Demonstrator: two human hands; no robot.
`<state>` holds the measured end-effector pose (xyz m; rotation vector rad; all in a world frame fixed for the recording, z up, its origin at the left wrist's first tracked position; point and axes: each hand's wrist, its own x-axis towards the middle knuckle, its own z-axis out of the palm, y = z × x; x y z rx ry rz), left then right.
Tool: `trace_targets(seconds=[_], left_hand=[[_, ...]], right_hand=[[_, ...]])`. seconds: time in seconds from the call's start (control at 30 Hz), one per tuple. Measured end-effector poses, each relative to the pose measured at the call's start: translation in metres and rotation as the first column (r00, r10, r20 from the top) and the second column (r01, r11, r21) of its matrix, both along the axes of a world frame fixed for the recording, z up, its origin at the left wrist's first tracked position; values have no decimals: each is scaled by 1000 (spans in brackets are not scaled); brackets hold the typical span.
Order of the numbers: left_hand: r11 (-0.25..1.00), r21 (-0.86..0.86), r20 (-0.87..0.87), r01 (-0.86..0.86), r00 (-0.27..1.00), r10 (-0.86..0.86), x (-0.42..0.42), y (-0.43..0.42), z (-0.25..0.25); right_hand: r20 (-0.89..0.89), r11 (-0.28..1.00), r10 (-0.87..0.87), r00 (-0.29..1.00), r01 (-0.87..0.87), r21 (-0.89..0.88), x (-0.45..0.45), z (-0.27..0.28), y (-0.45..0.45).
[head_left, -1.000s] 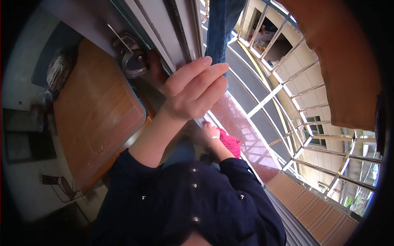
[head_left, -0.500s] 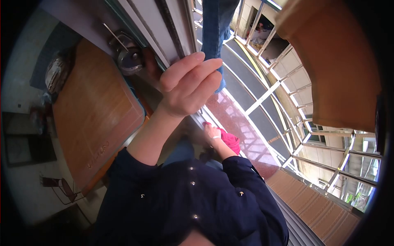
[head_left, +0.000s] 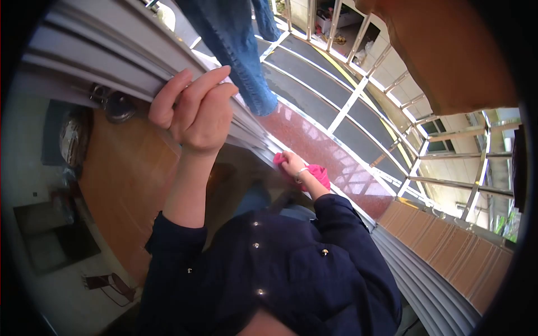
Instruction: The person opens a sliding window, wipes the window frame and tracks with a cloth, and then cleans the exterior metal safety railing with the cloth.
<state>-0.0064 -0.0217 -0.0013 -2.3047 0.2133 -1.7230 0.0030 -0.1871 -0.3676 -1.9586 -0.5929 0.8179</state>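
My left hand (head_left: pixel 196 115) is raised with its fingers curled over the edge of the pale window frame (head_left: pixel 134 59). Below and to the right, my right hand (head_left: pixel 292 163) grips a bright pink cloth (head_left: pixel 317 176). That cloth lies against the white window track (head_left: pixel 268 143), and part of it bunches up around my wrist, which wears a light bracelet. Beyond the track runs a reddish polished stone sill (head_left: pixel 336 154). Blue jeans (head_left: pixel 244 61) hang outside, just past my left hand.
Indoors on the left stands a brown wooden table (head_left: pixel 120 173), and a round metallic object (head_left: pixel 119 106) shows beside the frame. Metal window bars (head_left: pixel 350 112) enclose the outside. A brown hanging cloth (head_left: pixel 448 56) fills the upper right; flattened cardboard (head_left: pixel 443 246) lies at lower right.
The view has turned, so the jeans and my left hand appear farther left. My left hand stays at the window frame. My right hand, with the pink cloth, appears slightly higher in view.
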Motion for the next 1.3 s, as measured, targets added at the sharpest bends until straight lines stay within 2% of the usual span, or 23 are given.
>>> trace_targets(seconds=[0.03, 0.07, 0.17, 0.2, 0.3, 0.33, 0.43, 0.47, 0.57, 0.6, 0.7, 0.73, 0.77, 0.83, 0.93, 1.03, 1.07, 1.17, 1.27, 1.3], left_hand=[[1000, 6, -10, -18, 1000, 18, 0, -1, 1], [999, -6, -13, -34, 999, 33, 0, -2, 0], [998, 41, 25, -46, 999, 45, 2, -2, 2], [998, 26, 23, -55, 998, 54, 2, -3, 1], [998, 16, 11, -56, 998, 56, 1, -6, 2], [998, 18, -6, -66, 998, 66, 0, -7, 3], [994, 21, -33, -103, 994, 104, -2, -7, 3], [996, 22, -20, -89, 996, 90, -1, -6, 3], [998, 29, -1, -62, 998, 62, 1, -5, 2], [997, 42, 0, -63, 998, 63, 1, -4, 2], [996, 48, -16, -74, 997, 74, 0, -3, 3], [996, 45, -24, -79, 997, 80, -1, -3, 3], [996, 47, -19, -73, 997, 74, -1, -3, 2], [997, 50, -7, -59, 998, 60, 0, -3, 3], [997, 46, -12, -67, 998, 67, -1, -6, 2], [998, 43, -3, -53, 999, 54, 0, -4, 2], [998, 28, -6, -51, 999, 51, 0, -6, 2], [998, 16, -21, -53, 998, 53, -1, -7, 4], [997, 42, -38, -69, 997, 71, -3, -3, 4], [997, 39, -36, -68, 997, 69, -3, -3, 3]], right_hand=[[-118, 991, -123, 985, 129, 41, 3, 12, 3], [-241, 985, -142, 960, 162, 63, 7, 25, 7], [-159, 865, -184, 970, 236, 442, 0, 51, 23], [-45, 804, -224, 973, 211, 556, -2, 48, 30], [164, 875, -290, 943, 191, 446, -13, 41, 39], [250, 884, -355, 901, 236, 403, -16, 34, 42], [-152, 803, -442, 884, 465, 372, -27, 36, 50], [-80, 767, -463, 883, 444, 463, -28, 38, 54], [-227, 767, -381, 896, 444, 464, -22, 75, 61], [-213, 773, -395, 894, 448, 449, -20, 76, 64], [180, 867, -438, 881, 361, 343, -14, 49, 57], [226, 874, -452, 863, 378, 306, -13, 37, 49], [223, 895, -439, 870, 403, 189, -14, 16, 42], [231, 910, -414, 881, 404, 90, -16, 11, 25], [443, 947, -282, 851, 171, 273, -20, 4, 24], [558, 978, 144, 817, -204, 46, -25, 8, 40], [593, 970, 242, 768, -191, -148, -29, 10, 40], [688, 910, 390, 612, -140, -391, -37, -30, 41], [631, 955, 290, 720, -177, -237, -26, -24, 25], [471, 974, 212, 856, -145, -175, -21, -19, 22]])
